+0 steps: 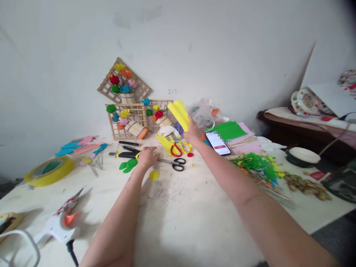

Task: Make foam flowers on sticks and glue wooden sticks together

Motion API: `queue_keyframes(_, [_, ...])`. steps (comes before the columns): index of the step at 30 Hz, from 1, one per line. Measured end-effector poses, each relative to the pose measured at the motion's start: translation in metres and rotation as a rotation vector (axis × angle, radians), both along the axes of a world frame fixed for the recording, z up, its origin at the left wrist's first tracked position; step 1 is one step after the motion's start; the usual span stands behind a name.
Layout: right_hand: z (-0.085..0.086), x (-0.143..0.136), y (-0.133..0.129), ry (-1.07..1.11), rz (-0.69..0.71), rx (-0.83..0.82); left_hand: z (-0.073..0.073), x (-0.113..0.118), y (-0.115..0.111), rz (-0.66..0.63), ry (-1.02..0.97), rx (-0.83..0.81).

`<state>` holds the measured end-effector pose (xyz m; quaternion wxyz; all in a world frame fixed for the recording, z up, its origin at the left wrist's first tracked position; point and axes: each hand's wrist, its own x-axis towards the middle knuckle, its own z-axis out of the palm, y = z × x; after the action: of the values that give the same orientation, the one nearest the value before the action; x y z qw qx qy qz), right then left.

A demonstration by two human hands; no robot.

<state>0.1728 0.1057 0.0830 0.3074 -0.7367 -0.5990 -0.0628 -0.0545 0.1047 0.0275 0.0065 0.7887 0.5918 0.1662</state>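
My right hand (192, 130) is closed on a folded sheet of yellow paper (179, 114), raised above the back of the table. My left hand (148, 156) rests low over the tabletop, fingers loosely spread with nothing visible in them. It lies between black-handled scissors (178, 163) and a black-and-yellow utility knife (126, 154), partly covering both. Green paper petals (129, 165) and a yellow paper disc (154, 175) lie close to it. Red-and-yellow-handled scissors (176, 148) lie under my right hand, beside more yellow paper (165, 144).
Bamboo lattice frames with paper flowers (124, 89) lean on the wall. A glue gun (62, 220) and yellow tape roll (50, 170) are at left. A phone (218, 143), green paper (229, 129), paper scraps (257, 165), peanuts (306, 186) and a bowl (302, 156) are at right.
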Motion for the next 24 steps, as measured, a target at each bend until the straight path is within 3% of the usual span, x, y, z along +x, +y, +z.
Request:
queue_keyframes(3, [0.021,0.033,-0.001,-0.025,-0.072,0.082,-0.001,0.0,0.002,-0.006,-0.014,0.023])
queue_keyframes(6, [0.03,0.078,0.003,-0.02,-0.176,0.087,-0.003,-0.001,0.004,-0.013,-0.015,0.04])
queue_keyframes(12, [0.01,0.157,0.001,0.058,-0.368,0.026,-0.003,0.0,0.004,-0.007,-0.021,0.027])
queue_keyframes(15, [-0.002,0.177,-0.004,0.107,-0.405,0.019,-0.004,0.0,0.004,-0.001,-0.014,0.019])
queue_keyframes(20, [-0.007,0.19,-0.007,0.104,-0.411,0.152,-0.005,0.0,0.004,0.013,0.027,0.011])
queue_keyframes(24, [-0.012,0.202,-0.007,0.082,-0.513,0.107,-0.006,0.001,0.006,0.017,0.018,0.008])
